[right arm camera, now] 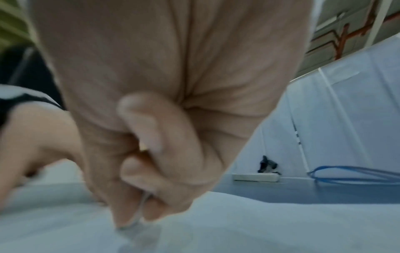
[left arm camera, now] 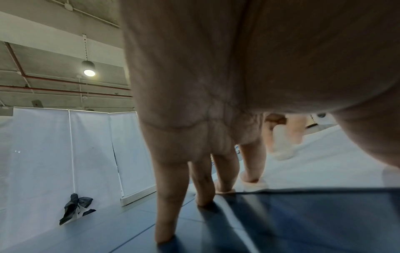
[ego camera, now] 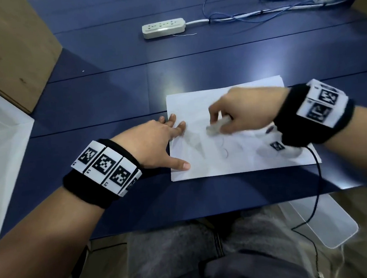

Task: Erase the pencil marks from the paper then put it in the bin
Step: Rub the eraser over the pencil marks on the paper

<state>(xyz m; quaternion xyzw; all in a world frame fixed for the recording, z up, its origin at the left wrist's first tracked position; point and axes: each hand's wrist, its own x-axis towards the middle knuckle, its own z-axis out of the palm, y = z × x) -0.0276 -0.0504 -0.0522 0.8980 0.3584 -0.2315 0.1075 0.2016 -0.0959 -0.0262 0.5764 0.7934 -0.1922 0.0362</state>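
Note:
A white sheet of paper (ego camera: 241,156) with faint pencil loops lies on the blue table (ego camera: 109,96). My left hand (ego camera: 156,145) lies flat with spread fingers, pressing the paper's left edge; its fingertips (left arm camera: 252,179) touch the sheet (left arm camera: 324,162). My right hand (ego camera: 237,114) pinches a whitish eraser (ego camera: 217,126) and holds its tip down on the paper, blurred by motion. In the right wrist view the curled fingers (right arm camera: 151,154) squeeze the eraser (right arm camera: 138,220) against the sheet (right arm camera: 259,227). The eraser (left arm camera: 281,145) also shows beyond my left fingers.
A white power strip (ego camera: 163,28) and loose blue and white cables (ego camera: 256,12) lie at the table's far side. A cardboard box (ego camera: 11,49) stands at the far left, beside a translucent white container (ego camera: 0,140). A clear plastic piece (ego camera: 323,222) sticks out under the near right edge.

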